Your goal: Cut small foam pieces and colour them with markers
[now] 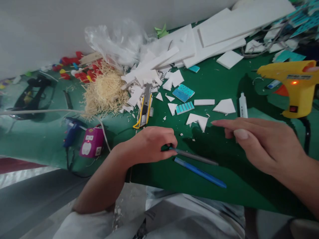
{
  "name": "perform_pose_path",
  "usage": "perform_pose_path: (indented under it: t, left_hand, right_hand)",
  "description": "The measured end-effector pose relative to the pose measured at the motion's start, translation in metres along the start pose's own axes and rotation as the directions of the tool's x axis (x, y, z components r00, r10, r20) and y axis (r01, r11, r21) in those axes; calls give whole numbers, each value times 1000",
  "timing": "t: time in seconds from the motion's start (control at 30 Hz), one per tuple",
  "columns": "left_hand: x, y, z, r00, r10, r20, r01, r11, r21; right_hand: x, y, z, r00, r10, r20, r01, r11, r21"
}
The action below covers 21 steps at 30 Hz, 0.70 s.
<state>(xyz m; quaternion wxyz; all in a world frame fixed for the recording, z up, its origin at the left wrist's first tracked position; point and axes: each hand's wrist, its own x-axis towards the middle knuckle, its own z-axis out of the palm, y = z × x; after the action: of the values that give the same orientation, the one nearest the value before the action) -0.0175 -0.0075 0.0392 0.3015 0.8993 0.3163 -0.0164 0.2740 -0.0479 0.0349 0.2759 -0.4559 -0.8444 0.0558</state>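
My left hand (156, 144) is closed, thumb and fingers pinched at the left end of a slim grey pen-like stick (196, 156) that lies along the green table. Just below that lies a blue pen (200, 172), roughly parallel and untouched. My right hand (261, 141) hovers on the right with fingers stretched out and nothing in it. Its index finger points at a notched white foam piece (198, 121). Behind this hand is a white tube (243, 105), its lower end hidden. A yellow box cutter (146, 108) rests beyond my left hand, blade side toward the scraps.
A yellow glue gun (296, 88) with its orange light on stands at right. White foam sheets (224, 28) and scraps pile up at the back. Blue patterned tiles (183, 93), a heap of straw-like strips (106, 91), a purple power adapter (91, 142) and a blue glue gun (71, 131) lie around.
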Motion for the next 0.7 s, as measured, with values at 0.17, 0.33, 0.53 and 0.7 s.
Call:
perform_pose_path:
  t: [0.17, 0.33, 0.53, 0.7]
  left_hand:
    - [-3, 2, 0, 994, 79, -76, -77, 996, 34]
    - [-2, 15, 6, 947, 319, -31, -314, 942, 115]
    - [-1, 25, 18, 930, 368, 2, -348, 878, 329]
    - [-1, 25, 22, 908, 415, -55, -367, 852, 374]
  right_hand:
    - [-1, 6, 3, 999, -50, 16, 51, 994, -97]
    - [-2, 7, 8, 999, -23, 30, 26, 993, -111]
    - [-2, 6, 7, 999, -40, 21, 41, 995, -91]
    - [-2, 2, 5, 999, -18, 30, 20, 998, -53]
